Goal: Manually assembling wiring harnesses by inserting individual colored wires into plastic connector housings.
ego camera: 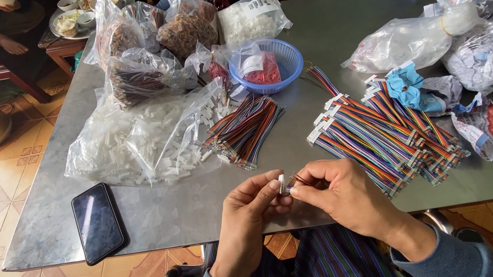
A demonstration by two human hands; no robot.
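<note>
Left hand pinched a small white connector; right hand pinched coloured wire ends just right of it, tips nearly touching, above the tabletop near edge. Wires' long axis ran rightward.

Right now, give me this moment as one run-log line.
left hand: pinches white connector | right hand: holds wire ends at it | finished cable pile: right | loose wires: ahead | phone: left

clear plastic bags of white connectors are spread at the table's left, behind a dark-screened phone. bags of brownish parts are piled at the back. crumpled clear bags, possibly labelled, are heaped right.
</note>
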